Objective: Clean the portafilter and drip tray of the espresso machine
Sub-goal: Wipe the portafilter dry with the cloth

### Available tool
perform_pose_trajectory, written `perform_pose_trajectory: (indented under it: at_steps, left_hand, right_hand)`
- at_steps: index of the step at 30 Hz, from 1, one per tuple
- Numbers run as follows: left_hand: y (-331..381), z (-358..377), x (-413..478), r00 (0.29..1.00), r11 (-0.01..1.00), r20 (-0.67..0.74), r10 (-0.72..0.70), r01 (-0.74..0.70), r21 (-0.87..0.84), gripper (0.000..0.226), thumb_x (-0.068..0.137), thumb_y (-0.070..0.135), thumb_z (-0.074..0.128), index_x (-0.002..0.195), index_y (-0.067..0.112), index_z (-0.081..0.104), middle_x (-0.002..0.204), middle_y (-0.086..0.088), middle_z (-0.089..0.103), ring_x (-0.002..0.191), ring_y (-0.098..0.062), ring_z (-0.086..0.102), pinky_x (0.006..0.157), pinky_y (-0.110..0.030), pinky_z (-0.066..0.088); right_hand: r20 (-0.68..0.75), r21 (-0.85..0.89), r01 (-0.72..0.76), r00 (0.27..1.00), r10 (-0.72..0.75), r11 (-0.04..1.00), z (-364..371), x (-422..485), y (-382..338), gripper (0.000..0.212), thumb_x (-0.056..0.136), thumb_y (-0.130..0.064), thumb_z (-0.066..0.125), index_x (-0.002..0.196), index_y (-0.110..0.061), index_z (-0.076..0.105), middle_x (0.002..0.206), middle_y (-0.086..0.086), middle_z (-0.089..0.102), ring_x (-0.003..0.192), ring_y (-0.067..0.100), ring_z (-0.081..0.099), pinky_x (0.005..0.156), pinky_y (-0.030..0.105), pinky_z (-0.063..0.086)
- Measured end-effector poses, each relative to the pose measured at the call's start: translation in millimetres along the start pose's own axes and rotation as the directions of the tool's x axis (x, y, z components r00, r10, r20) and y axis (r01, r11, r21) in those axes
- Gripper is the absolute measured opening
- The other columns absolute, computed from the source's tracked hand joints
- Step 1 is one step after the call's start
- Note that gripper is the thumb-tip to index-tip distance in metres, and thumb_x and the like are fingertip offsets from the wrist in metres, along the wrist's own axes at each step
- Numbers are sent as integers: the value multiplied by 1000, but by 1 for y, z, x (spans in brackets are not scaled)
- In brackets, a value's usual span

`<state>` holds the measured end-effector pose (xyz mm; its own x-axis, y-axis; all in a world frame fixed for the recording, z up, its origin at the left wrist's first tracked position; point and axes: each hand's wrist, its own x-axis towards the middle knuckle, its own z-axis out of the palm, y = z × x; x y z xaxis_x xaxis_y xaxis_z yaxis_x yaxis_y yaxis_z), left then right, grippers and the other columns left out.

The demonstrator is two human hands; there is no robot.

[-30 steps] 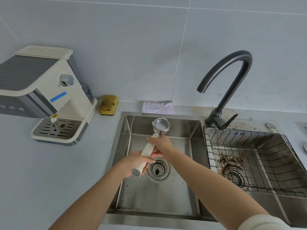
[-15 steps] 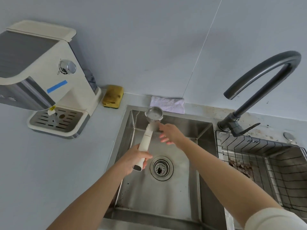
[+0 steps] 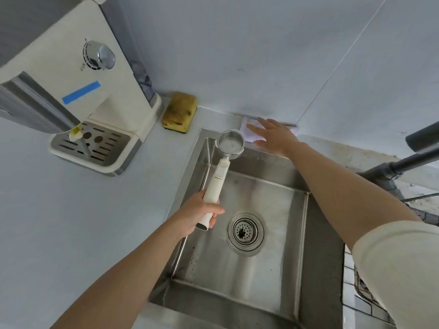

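Even, soft daylight with faint shadows; dull glare on the steel sink (image 3: 247, 276) floor, slight motion blur throughout, and wide-angle bowing of the wall tile seams (image 3: 332, 74) toward the upper right of the frame.

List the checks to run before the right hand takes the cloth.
1. Left hand grips portafilter handle: ok.
2. Portafilter held over sink: ok.
3. Basket free of grounds: ok, none visible.
4. Right hand open over cloth: ok.
5. Right hand touching cloth: cannot tell.
6. Drip tray taken out for cleaning: not ok, still in machine.
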<state>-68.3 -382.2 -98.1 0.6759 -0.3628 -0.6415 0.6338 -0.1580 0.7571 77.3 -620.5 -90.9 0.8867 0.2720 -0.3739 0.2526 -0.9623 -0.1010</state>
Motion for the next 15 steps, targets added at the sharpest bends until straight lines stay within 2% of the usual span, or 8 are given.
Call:
perform_pose_trajectory:
  at_steps: [5,11,15]
  left_hand:
    - [-2,-2,7,1000,999,0,-9,9,-37,23,58,8,61,70,12,42,43,5,44,35,-12,42,40,-18,35]
    - [-7,-2,12,1000,998,-10,-16,15,-59,23,57,8,61,70,11,42,42,5,44,34,-12,41,40,-20,36]
    - [-8,-2,11,1000,997,-7,-14,13,-82,23,57,7,61,70,10,42,41,5,45,33,-12,42,40,-18,36]
  right_hand:
    - [48,-61,21,999,-18,998,13,11,8,53,96,-47,33,144,-41,14,157,0,5,144,25,5,116,46,5]
    - [-43,-61,37,998,-39,997,15,16,17,53,92,-43,44,141,-44,23,153,5,14,137,30,18,110,46,23]
    - [-99,-40,-16,995,12,999,17,19,16,49,94,-38,41,140,-44,27,146,8,28,133,30,22,106,47,25]
